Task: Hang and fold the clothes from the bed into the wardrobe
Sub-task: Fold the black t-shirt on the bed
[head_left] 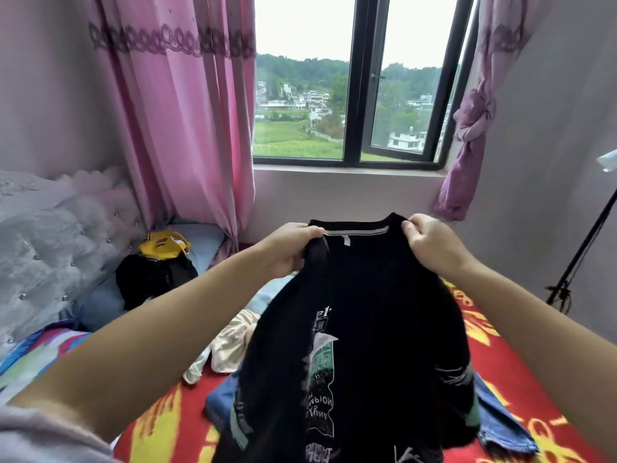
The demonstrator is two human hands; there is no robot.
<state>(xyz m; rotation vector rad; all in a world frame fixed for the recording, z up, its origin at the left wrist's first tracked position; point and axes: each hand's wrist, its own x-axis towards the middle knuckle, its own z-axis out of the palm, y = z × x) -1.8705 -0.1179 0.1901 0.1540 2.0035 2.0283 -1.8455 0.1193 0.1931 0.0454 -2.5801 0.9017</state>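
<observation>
Right now both arms reach out over the bed with the red and yellow patterned blanket (pixel 173 426), holding up a black printed T-shirt (pixel 360 329) by its shoulders in front of the window. The left hand (pixel 287 248) has its fingers curled round the left shoulder; the right hand (pixel 430 242) pinches the right one. Beneath it lie a cream crumpled garment (pixel 230 345) and blue denim jeans (pixel 504 426).

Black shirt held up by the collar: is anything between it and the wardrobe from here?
Cannot tell: no wardrobe shows in this view. Both the left hand and the right hand grip the black shirt at its shoulders, lifted over the bed facing the window.
</observation>
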